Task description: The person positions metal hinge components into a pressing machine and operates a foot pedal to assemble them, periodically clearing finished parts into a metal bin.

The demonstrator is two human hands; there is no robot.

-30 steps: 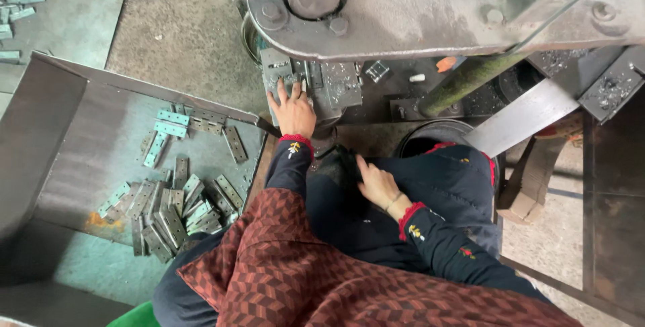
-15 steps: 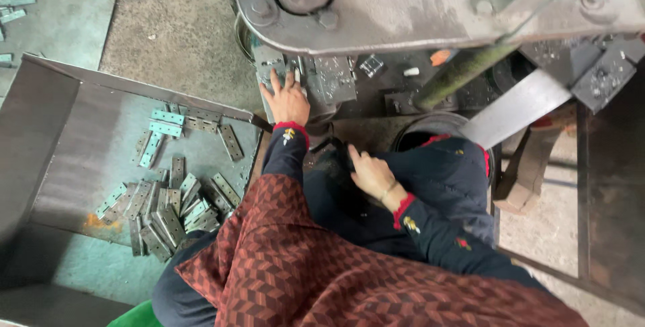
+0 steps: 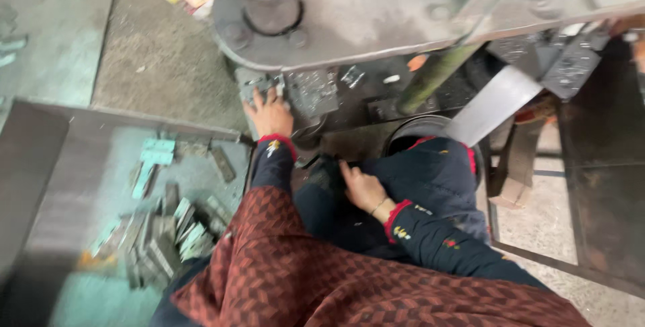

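Head view: left hand (image 3: 271,113) on press bed (image 3: 316,95)

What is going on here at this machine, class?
A seated person works at a heavy metal press. The left hand reaches to a small metal part on the press bed. The right hand rests in the lap. Flat metal pieces lie piled in a tray on the left.
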